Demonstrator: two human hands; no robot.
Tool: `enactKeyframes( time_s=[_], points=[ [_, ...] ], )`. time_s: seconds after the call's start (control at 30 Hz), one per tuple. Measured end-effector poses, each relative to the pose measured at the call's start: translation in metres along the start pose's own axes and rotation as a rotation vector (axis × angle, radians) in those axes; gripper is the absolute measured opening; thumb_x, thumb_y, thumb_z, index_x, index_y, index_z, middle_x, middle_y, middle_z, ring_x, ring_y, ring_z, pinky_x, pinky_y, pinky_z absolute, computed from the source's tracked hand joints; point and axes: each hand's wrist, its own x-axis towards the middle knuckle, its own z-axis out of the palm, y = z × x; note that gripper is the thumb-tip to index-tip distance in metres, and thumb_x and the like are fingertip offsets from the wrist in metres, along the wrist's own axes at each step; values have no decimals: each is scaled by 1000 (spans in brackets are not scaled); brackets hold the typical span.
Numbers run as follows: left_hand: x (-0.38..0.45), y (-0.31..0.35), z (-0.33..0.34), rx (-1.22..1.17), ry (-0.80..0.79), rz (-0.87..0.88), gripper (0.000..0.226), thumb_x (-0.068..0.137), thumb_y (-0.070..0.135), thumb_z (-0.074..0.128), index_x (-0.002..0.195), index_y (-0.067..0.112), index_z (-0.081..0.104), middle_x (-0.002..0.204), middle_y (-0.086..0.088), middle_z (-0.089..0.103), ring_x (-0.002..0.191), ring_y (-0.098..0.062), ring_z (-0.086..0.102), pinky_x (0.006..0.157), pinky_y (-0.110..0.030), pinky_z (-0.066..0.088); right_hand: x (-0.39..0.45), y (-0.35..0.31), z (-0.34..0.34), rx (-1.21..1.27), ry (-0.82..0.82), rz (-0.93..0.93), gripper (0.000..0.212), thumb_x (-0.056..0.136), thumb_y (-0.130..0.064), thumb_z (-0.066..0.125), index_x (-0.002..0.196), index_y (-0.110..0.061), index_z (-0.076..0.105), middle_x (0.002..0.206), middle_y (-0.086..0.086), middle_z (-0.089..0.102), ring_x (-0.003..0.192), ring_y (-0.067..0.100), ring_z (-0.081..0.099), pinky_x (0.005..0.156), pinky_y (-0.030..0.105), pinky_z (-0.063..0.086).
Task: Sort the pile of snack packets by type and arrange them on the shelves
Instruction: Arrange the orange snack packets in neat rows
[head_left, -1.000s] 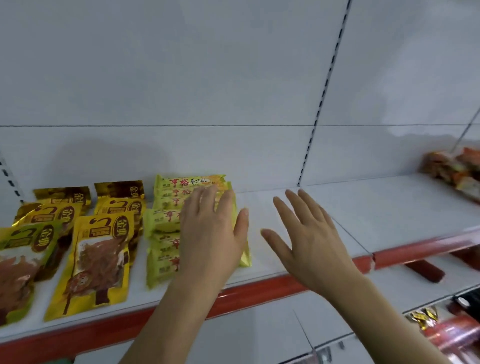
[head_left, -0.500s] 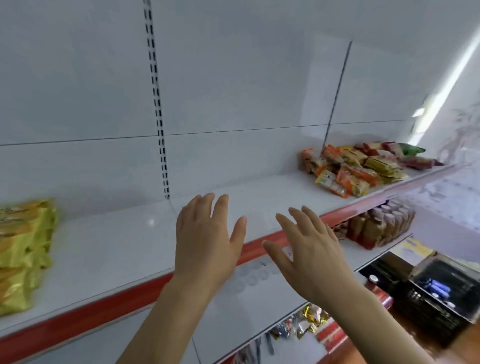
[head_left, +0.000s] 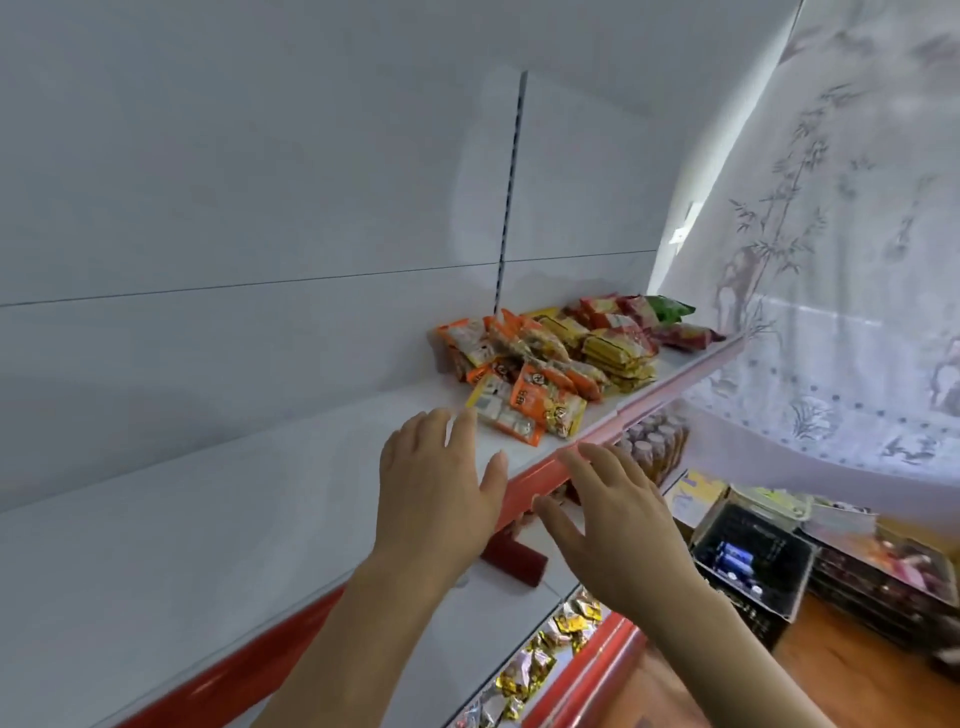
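- Our left hand (head_left: 434, 483), centre frame: fingers spread, holding nothing.
- Our right hand (head_left: 613, 512), beside it: likewise released.
- Snack pile (head_left: 561, 358), upper right, on white shelf (head_left: 218, 519).

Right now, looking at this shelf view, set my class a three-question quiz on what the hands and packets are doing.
1. True or false: the left hand is holding a snack packet.
2. Multiple choice: the pile of snack packets lies A) on the floor, B) on the shelf beyond the fingertips, C) in the black crate.
3. Fill in: the front edge of the shelf is coloured ____.

Key
1. False: both the left hand and the right hand are empty, fingers spread.
2. B
3. Red
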Motion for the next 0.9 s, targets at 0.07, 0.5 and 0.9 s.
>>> enactKeyframes(
  time_s=[0.07,0.5,0.9],
  points=[
    [29,12,20,-12,-28,26,61,105,50,37,157,18,37,155,-4,46,146,-23,37,120,-38,31,28,21,1,-10,18,13,63,100,-63,31,154,-32,25,160,-7,29,151,18,16,124,41,21],
    [136,41,121,-117,-115,-210,63,105,47,43,159,20,26,152,-3,45,135,-22,48,104,-34,45,170,93,63,104,-30,50,65,94,-58,48,149,-27,32,144,-3,48,133,23,43,105,38,42],
    [160,90,150,-585,428,-706,42,87,29,80,119,31,54,100,18,68,83,11,66,65,-6,48,193,125,87,359,230,-346,47,91,-45,48,125,-19,68,100,-3,73,89,23,67,71,37,56]
  ],
)
